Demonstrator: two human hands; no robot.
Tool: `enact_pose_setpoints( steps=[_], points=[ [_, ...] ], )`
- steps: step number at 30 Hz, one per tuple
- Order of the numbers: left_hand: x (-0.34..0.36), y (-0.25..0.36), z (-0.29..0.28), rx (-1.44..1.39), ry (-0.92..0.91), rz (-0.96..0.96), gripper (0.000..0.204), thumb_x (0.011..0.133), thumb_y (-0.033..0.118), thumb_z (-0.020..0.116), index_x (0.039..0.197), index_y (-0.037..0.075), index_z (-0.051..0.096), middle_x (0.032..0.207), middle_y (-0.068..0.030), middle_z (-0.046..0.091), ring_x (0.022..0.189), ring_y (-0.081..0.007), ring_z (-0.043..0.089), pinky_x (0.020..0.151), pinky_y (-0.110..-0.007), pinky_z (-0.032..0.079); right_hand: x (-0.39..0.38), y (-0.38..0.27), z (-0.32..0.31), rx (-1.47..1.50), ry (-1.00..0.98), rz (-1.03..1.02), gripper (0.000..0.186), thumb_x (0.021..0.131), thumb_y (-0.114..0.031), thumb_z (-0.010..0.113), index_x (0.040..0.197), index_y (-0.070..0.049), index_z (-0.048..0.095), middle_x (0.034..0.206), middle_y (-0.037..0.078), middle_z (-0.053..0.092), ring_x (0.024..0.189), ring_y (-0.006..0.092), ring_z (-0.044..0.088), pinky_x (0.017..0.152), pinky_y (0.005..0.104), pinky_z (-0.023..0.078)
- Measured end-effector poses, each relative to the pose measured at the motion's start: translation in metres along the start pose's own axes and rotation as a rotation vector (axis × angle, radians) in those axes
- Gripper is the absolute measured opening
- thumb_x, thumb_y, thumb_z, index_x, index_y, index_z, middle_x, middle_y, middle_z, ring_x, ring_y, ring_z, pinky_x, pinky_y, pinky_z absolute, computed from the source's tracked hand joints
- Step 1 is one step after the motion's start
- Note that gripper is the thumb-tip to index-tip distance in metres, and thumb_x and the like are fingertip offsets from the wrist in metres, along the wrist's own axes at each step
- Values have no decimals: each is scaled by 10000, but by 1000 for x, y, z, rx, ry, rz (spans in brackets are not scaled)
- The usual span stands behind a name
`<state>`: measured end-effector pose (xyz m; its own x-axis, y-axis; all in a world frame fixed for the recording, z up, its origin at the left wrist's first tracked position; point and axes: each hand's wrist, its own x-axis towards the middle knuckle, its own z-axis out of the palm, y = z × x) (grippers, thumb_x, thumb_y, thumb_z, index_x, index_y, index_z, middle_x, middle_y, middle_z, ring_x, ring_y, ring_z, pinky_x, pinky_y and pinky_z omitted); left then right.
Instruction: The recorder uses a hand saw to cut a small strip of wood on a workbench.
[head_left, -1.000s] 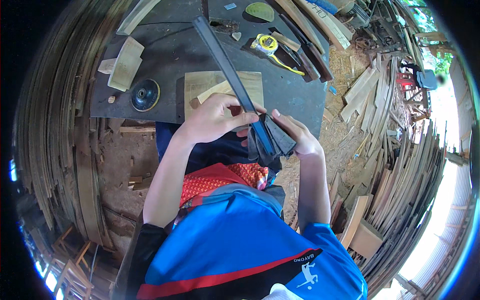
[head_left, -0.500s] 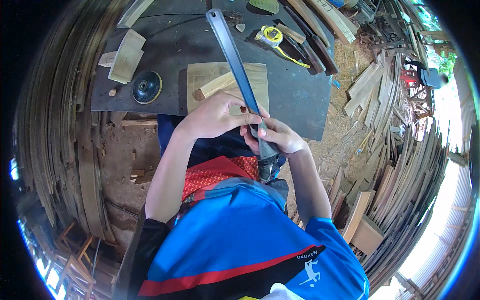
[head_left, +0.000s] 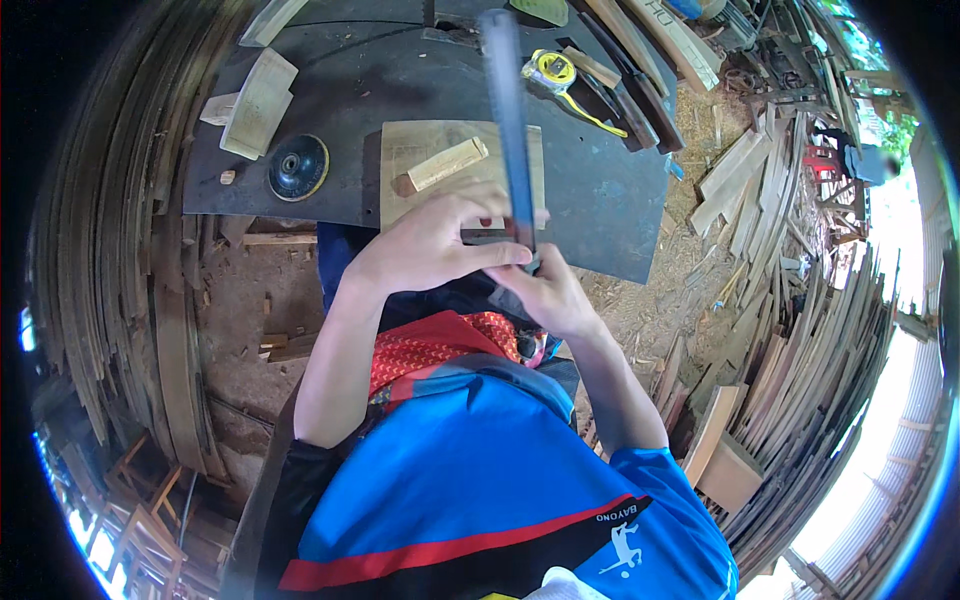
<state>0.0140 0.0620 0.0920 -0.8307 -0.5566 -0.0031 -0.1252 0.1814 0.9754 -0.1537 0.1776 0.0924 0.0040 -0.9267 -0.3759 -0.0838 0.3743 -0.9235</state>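
A long, narrow hacksaw blade (head_left: 510, 120) stands up from my hands toward the far side of the table, smeared by motion. The thumb and fingers of my left hand (head_left: 420, 240) pinch its lower part. Just to the right, my right hand (head_left: 555, 297) is closed round the dark-wrapped lower end, which its fingers mostly hide. Beyond my left hand, a small wooden block (head_left: 447, 165) lies aslant on a pale square board (head_left: 400, 145), at the near side of the dark tabletop (head_left: 600, 215).
A round black sanding pad (head_left: 298, 167) and angled wooden pieces (head_left: 258, 105) sit at the table's left. At the right are a yellow tape measure (head_left: 552, 70) and dark-handled tools (head_left: 635, 105). Stacked planks (head_left: 130, 200) rise at the left, with more timber (head_left: 800, 370) at the right.
The blade has swung to the right and stands more upright. My right hand has turned over the wrapped end, hiding more of it. My left hand keeps its pinch.
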Motion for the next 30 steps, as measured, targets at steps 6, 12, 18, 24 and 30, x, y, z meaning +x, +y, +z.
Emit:
enact_pose_setpoints(
  steps=[6,12,18,24,30],
  points=[
    [3,-39,-13,656,577,-11,387,867,339,764,1163,98,701,1113,-79,674,1069,-294,615,976,-410,459,13,17,-32,-246,231,107,365,991,-313,632,953,50,623,620,81,542,652,160,557,583,358,421],
    [25,-70,3,864,565,-30,292,838,291,753,1058,107,700,1013,-27,664,1045,-226,613,931,-400,441,9,25,-25,-665,219,-258,199,1042,-146,489,955,32,484,672,290,553,710,484,603,632,541,438],
    [65,-71,28,898,515,123,271,877,285,720,1075,102,697,1041,-28,658,1034,-218,609,935,-386,439,16,46,-39,-713,364,-133,215,1052,-152,478,932,26,474,722,330,578,767,541,576,632,587,408],
    [90,-65,33,930,434,146,302,896,297,711,1120,95,691,1079,-32,654,1054,-221,604,931,-378,440,21,43,-58,-752,415,-40,250,1060,-187,453,934,27,483,724,334,585,762,542,582,638,595,414],
    [95,-73,29,934,423,164,333,903,304,707,1165,100,688,1077,-29,648,1049,-221,595,933,-382,438,29,44,-59,-709,425,-72,233,1049,-175,464,942,29,494,707,348,591,734,549,599,638,614,449]
  ],
)
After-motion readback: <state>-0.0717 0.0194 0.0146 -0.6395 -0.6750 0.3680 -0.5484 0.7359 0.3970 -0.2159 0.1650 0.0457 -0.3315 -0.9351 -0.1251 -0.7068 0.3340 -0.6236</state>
